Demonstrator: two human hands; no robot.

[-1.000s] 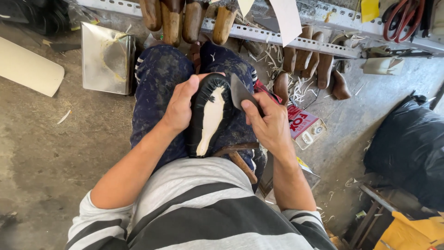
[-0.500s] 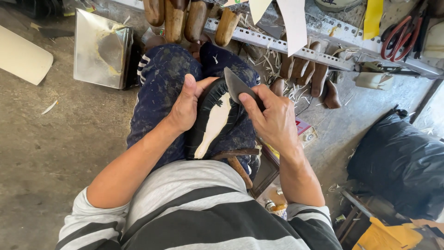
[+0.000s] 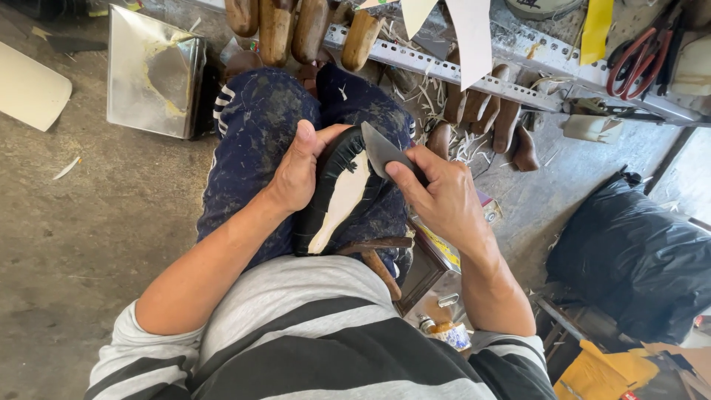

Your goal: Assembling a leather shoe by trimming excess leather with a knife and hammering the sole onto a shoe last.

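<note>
Head view, looking down at a seated person's lap. A black shoe (image 3: 333, 194) with a pale sole lies sole-up on the knees, at the centre of the frame. The left hand (image 3: 296, 169), at nine o'clock of the shoe, has its grip closed around the shoe's side, thumb up by the toe. The right hand (image 3: 443, 198), at three o'clock, has its grip closed on a grey blade (image 3: 379, 152), whose tip rests on the sole's edge near the toe.

The blade tip sits close to the left thumb, so a slip along the rim could likely cut it. Too steep an angle might gouge the sole or nick the upper. The shoe rests only on the legs and could roll under pressure.

At twelve o'clock, wooden lasts (image 3: 275, 26) hang from a metal rail (image 3: 437, 68); red scissors (image 3: 635, 53) lie at two o'clock.
</note>
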